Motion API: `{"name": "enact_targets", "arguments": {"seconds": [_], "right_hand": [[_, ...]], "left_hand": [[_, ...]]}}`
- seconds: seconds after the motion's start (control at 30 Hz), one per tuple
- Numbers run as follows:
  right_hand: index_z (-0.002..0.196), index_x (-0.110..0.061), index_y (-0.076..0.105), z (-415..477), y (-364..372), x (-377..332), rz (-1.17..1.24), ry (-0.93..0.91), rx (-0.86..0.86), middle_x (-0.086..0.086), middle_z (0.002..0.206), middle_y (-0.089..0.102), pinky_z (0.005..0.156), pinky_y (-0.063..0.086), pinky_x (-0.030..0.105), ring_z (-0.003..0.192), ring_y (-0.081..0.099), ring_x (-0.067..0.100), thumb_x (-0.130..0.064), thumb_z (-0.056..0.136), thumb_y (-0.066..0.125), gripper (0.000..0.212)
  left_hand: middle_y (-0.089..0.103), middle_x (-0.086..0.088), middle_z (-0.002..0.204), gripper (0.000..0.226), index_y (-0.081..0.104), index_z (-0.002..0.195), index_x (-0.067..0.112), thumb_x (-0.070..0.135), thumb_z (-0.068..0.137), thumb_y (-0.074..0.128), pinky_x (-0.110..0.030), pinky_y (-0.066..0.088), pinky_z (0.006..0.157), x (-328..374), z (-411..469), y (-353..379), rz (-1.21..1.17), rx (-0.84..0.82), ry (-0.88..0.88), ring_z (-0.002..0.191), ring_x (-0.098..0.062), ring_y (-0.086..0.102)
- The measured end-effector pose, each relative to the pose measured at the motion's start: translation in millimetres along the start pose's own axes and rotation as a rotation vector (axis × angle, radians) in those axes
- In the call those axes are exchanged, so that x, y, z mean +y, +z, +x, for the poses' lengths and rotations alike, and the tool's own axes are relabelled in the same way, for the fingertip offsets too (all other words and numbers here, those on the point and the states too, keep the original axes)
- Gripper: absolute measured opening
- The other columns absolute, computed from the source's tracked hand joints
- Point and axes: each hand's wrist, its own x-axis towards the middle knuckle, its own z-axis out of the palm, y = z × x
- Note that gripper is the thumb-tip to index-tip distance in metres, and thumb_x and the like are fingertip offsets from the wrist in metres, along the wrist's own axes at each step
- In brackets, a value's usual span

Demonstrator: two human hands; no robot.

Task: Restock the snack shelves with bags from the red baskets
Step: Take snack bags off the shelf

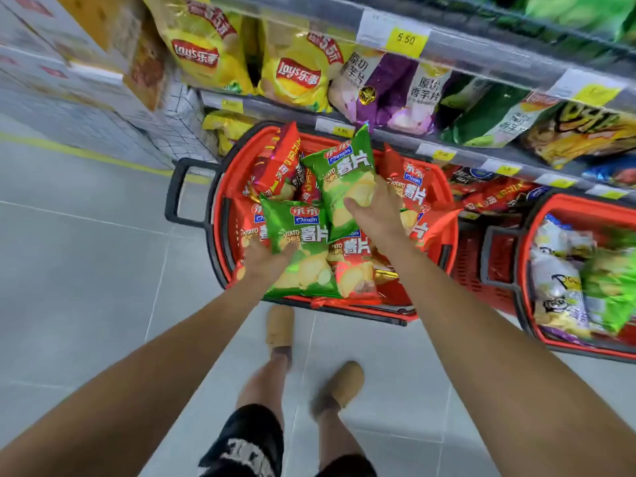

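The left hand (266, 259) grips the bottom corner of the lower green bag (299, 242), thumb across its glossy front. The right hand (375, 208) holds the upper green bag (340, 173), its thumb on the front and its fingers curled round the bag's right edge. Both bags are puffed foil pillows with crimped ends, printed "Mingin", "POTATO CHIPS" and 薯片 over pictures of pale crisps. They lie on top of a heap of matching red bags (351, 266) in an oval red basket (229, 166) of moulded plastic with a black handle (175, 191), standing on the grey tiled floor (86, 270) against the snack shelves (481, 56). A second red basket (585, 201) sits just to the right, holding white and green packets too blurred to read. On the shelf above, yellow Lay's bags (206, 49) marked 乐事 stand beside purple bags (389, 87) reading 原切香芋片. A yellow price tag (406, 39) on the clear shelf strip reads 5.50. Tan shoes (280, 325) show below the basket.
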Motion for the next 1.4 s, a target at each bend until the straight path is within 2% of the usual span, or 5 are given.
{"name": "enact_targets", "arguments": {"seconds": [0.23,0.43,0.7,0.93,1.4], "right_hand": [[0.151,-0.01,0.009,71,19,0,-0.231,0.142,-0.064,0.017,0.15,0.034,0.11,0.031,0.048,0.136,0.035,0.036,-0.067,0.076,0.062,0.109],[0.152,-0.017,-0.003,92,25,5,-0.245,0.243,-0.139,0.015,0.145,0.043,0.106,0.038,0.051,0.129,0.045,0.037,-0.069,0.069,0.068,0.121],[0.131,-0.012,0.032,87,23,7,-0.235,0.173,-0.021,0.008,0.115,0.063,0.091,0.048,0.047,0.107,0.06,0.033,-0.055,0.073,0.074,0.083],[0.137,-0.016,0.033,51,-7,7,-0.124,0.114,0.106,0.004,0.119,0.063,0.089,0.045,0.04,0.11,0.059,0.029,-0.056,0.071,0.075,0.088],[0.148,-0.013,0.023,-120,-193,24,0.1,-0.046,0.302,0.008,0.14,0.05,0.099,0.042,0.043,0.127,0.049,0.031,-0.059,0.072,0.073,0.102]], "left_hand": [[0.054,-0.002,0.133,0.125,0.04,0.136,0.025,0.091,0.033,0.066,-0.051,0.045,0.1,-26,79,24,-0.049,-0.044,-0.067,0.121,-0.027,0.054],[0.051,0.001,0.112,0.08,0.022,0.132,0.014,0.029,0.077,0.078,-0.027,0.037,0.086,11,54,27,-0.056,-0.16,-0.12,0.097,-0.015,0.049],[0.053,0.002,0.108,0.071,0.03,0.129,0.013,0.02,0.077,0.079,-0.027,0.039,0.084,11,49,22,-0.109,-0.06,-0.063,0.099,-0.017,0.051],[0.058,0.002,0.107,0.071,0.035,0.125,0.017,0.02,0.072,0.083,-0.04,0.049,0.095,28,21,9,-0.148,0.049,0.039,0.1,-0.023,0.06],[0.046,0.004,0.113,0.082,0.027,0.14,0.008,0.023,0.078,0.078,-0.027,0.035,0.092,105,-180,-1,-0.21,0.204,0.43,0.11,-0.015,0.047]]}}
